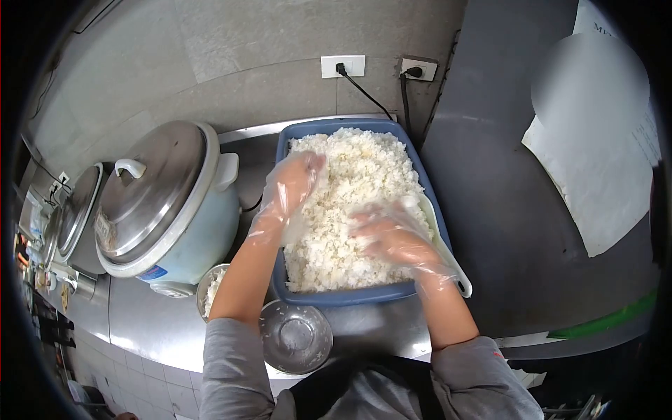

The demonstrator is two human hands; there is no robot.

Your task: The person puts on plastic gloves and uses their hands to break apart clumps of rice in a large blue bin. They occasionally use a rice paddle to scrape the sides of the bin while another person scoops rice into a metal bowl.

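Note:
A blue tub [350, 299] full of loose white cooked rice [364, 164] stands before me on the steel counter. My left hand [294, 185], in a clear plastic glove, is at the rice's left side with its fingers curled in; what they hold, if anything, is hidden. Over the right middle of the rice is my right hand [395, 234], gloved too and blurred by motion, its fingers stretched leftward and apart. Beside that hand, a pale long-handled utensil [446, 255] leans across the tub's right rim, its front end hidden.
A large rice cooker [168, 203] with a metal lid stands left of the tub. Near the front are a metal bowl [296, 338] with wet residue and another bowl [203, 294] holding rice, partly behind my left arm. Plugged sockets [343, 66] are on the wall.

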